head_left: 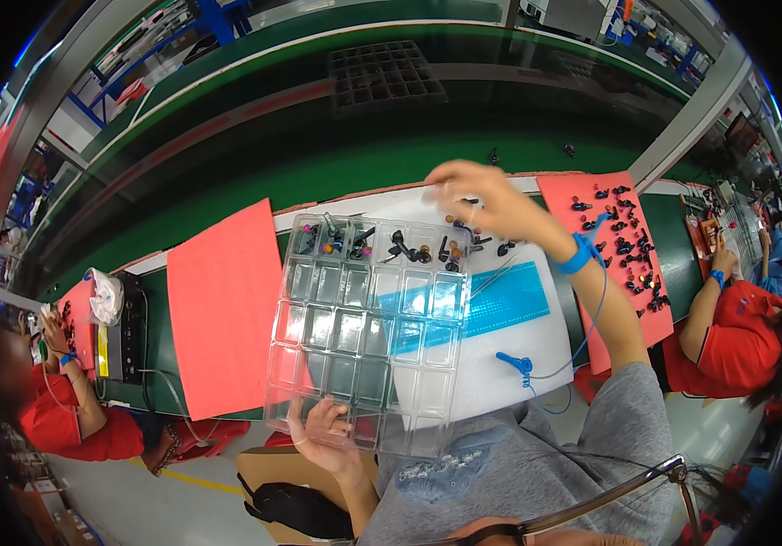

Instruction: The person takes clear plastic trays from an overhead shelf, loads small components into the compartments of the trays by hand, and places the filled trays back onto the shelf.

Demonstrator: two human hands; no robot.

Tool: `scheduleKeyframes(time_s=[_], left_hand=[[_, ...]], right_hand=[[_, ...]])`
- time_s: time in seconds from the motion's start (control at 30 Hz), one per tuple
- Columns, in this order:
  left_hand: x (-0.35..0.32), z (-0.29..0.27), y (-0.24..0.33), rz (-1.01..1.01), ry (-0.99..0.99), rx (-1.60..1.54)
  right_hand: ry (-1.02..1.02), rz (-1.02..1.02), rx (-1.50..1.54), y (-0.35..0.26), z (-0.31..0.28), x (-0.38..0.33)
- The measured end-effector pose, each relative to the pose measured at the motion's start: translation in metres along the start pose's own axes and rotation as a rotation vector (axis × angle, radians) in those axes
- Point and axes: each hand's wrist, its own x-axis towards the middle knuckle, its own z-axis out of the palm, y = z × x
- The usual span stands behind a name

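Observation:
A clear plastic compartment tray (pixel 347 365) lies tilted at the table's near edge. My left hand (pixel 325 435) is closed on its near edge, fingers curled over the rim. The far row of compartments holds small black earbud-like parts (pixel 400 247), some with orange or magenta ends; the nearer compartments hold none. My right hand (pixel 487 198), with a blue wrist strap (pixel 578 255), hovers past the tray's far right corner. Its fingers look bent and apart, slightly blurred, with nothing visible in them. A few loose black parts (pixel 506 247) lie below it on a white foam sheet (pixel 518 358).
A red mat (pixel 629 259) at right carries many black parts. Another red mat (pixel 224 314) lies left. A blue sheet (pixel 509 305) and blue clip with cord (pixel 514 363) rest on the foam. A second tray (pixel 384 77) sits on the green conveyor (pixel 254 173). Co-workers sit on both sides.

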Motion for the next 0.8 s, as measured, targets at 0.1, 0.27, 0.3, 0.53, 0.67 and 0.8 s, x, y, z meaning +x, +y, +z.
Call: scheduleKeyframes(time_s=[0.1, 0.27, 0.3, 0.53, 0.67, 0.8], left_hand=[[0.002, 0.0, -0.001, 0.036, -0.009, 0.028], [0.005, -0.006, -0.006, 0.089, -0.005, 0.045], [0.004, -0.005, -0.006, 0.091, 0.0, 0.046], [0.004, -0.003, -0.003, 0.061, 0.004, 0.009], [0.005, 0.0, -0.003, 0.043, 0.017, 0.01], [0.005, 0.0, -0.002, 0.032, -0.012, 0.003]], right_hand=[[0.041, 0.233, -0.441, 0.043, -0.01, -0.006], [-0.2, 0.287, -0.372, 0.067, 0.011, -0.024], [-0.183, 0.3, -0.383, 0.064, 0.013, -0.024], [-0.015, 0.345, -0.425, 0.039, -0.004, -0.017], [-0.033, 0.382, -0.262, 0.019, -0.019, -0.009], [-0.113, 0.471, -0.032, 0.001, -0.021, -0.004]])
